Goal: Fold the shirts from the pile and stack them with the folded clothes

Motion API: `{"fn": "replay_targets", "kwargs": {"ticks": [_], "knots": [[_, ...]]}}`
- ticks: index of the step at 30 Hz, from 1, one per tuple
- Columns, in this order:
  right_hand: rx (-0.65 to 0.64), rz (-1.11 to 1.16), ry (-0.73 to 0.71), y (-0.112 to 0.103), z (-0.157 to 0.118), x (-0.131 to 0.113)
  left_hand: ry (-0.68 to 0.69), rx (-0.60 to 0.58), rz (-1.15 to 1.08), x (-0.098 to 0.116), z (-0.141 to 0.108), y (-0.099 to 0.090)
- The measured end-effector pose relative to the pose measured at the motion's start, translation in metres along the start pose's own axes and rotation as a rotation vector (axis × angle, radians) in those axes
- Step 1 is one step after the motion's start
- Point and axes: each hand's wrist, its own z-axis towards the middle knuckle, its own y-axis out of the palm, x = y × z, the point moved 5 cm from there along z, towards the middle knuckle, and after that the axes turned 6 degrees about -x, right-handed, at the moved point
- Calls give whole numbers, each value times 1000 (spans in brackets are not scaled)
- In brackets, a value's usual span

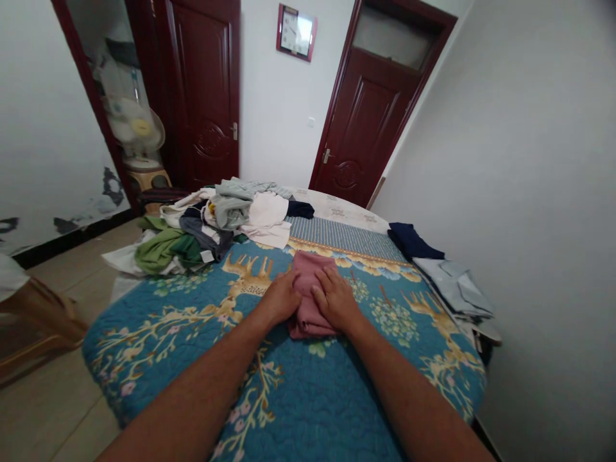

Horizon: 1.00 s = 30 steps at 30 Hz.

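Nearest me, my two forearms (197, 378) are reaching over the teal quilt (317, 398) and hiding parts of its flowering branches. Just ahead, the folded pink cloth (308, 314) is lying mid-quilt between my hands. My right hand (339, 301) is resting on its right side, fingers spread and loose. My left hand (283, 297) is touching its left edge; I can't tell whether those fingers are gripping, since they're partly hidden.

Off to my left, a brown stool (45, 321) is standing on the floor, well apart from the cloth. Over on the right edge, folded grey garments (455, 289) are lying with a folded navy cloth (414, 242) just beyond them.

Farther left, a loose heap of clothes is crowding the quilt: a green garment (156, 253) in front, greys behind, and a pale pink garment (267, 215) spreading toward the middle. A smaller navy piece (301, 209) is sitting beside that one.

Past the quilt, a white patterned sheet (356, 212) is showing. A fan (137, 128) is standing in the left doorway, and a clock (296, 32) is hanging between two dark red doors (205, 83).
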Motion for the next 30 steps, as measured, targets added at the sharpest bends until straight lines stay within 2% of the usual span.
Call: {"fn": "replay_targets", "kwargs": {"ticks": [2,4,6,8,10,13,15,19,23,30], "knots": [[-40,-33,35,1,-2,-4,29,101,126,3,-1,-8],[-66,-33,60,-2,-1,-6,118,204,186,15,-1,-15],[-80,-13,71,-5,0,-7,221,237,208,31,-2,-14],[-96,18,75,-6,2,-6,280,178,253,45,-5,-2],[-115,45,92,-6,2,-5,282,78,351,50,-14,18],[-141,74,131,-5,2,-2,242,-4,509,39,-34,43],[-154,93,147,-6,3,-1,226,-24,573,28,-47,51],[-193,135,184,-7,14,3,220,-16,636,13,-61,46],[-233,146,243,-1,36,11,223,-13,672,14,-65,41],[-242,103,307,11,80,22,223,-17,679,18,-65,44]]}}
